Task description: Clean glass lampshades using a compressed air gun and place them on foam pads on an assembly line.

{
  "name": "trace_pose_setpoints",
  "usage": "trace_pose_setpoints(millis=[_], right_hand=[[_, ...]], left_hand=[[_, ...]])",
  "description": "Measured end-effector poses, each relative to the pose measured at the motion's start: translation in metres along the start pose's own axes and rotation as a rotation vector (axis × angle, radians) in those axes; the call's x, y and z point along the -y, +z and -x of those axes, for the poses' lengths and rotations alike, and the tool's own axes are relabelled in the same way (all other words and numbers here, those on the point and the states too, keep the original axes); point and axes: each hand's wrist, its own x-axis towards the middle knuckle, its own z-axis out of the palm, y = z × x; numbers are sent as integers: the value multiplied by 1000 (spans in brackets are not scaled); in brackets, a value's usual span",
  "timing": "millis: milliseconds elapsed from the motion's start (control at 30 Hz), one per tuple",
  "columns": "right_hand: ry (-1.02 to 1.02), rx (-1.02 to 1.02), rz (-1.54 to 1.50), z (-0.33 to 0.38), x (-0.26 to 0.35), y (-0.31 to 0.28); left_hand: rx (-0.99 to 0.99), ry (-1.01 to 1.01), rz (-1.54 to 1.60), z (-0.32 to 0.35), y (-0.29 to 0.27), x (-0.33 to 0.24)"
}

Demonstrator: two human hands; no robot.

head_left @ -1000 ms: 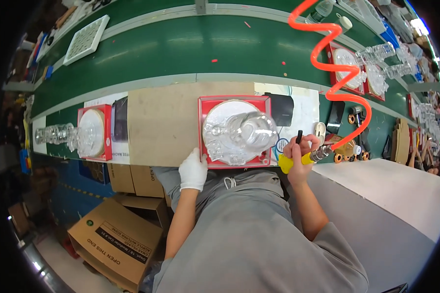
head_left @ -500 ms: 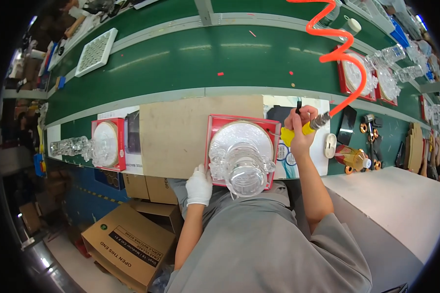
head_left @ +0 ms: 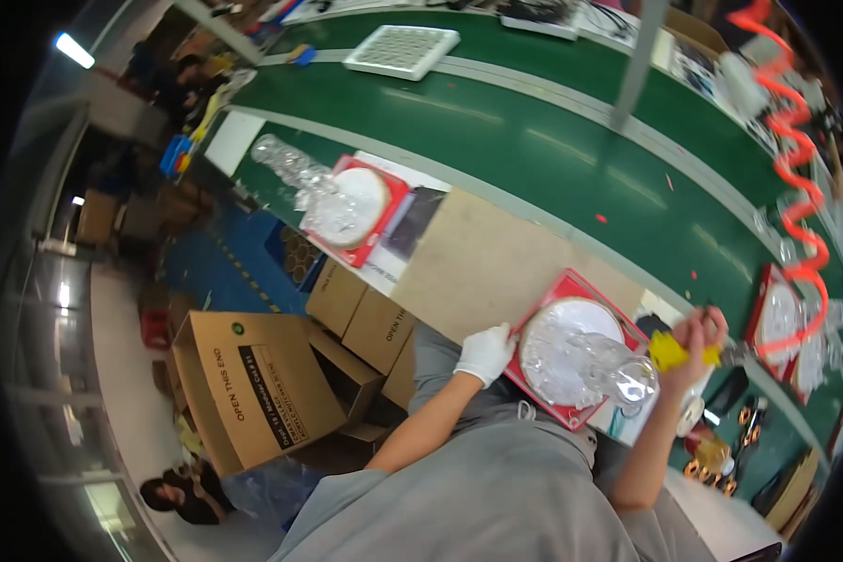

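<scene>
In front of my body a red square frame-like tray (head_left: 571, 281) holds a round white base (head_left: 579, 313). A clear, glass-like figure (head_left: 595, 368) rises from this base toward me. My left hand (head_left: 486, 352), in a white glove, grips the tray's left edge with its fingers. My bare right hand (head_left: 695, 345) is closed around a yellow air blow gun (head_left: 668, 350), just to the right of the clear figure. An orange-red coiled hose (head_left: 796, 220) runs from the gun up to the top right.
A second red tray (head_left: 391, 204) with a clear figure lies to the left; others stand at the right. Beige cardboard (head_left: 487, 258) covers part of the green bench. An open carton (head_left: 262, 393) stands on the floor at left. Beyond is a white grid tray (head_left: 402, 51).
The whole view has turned and swung left. The red tray is tilted in my left hand, its clear figure leaning to the right. The blow gun is still in my right hand.
</scene>
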Motion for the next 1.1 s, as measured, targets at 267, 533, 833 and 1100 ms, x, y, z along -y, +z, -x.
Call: trace_pose_setpoints(millis=[267,533,833,1100], right_hand=[[-16,-23,95,30,35,-51],[230,108,115,83,2,24],[507,926,424,152,-41,110],[512,841,414,164,-33,104]], left_hand=[[-117,-168,53,-39,-56,85],[-597,-497,112,-9,-142,165],[-419,338,1403,47,-119,-30],[-503,581,1431,43,-122,-64]])
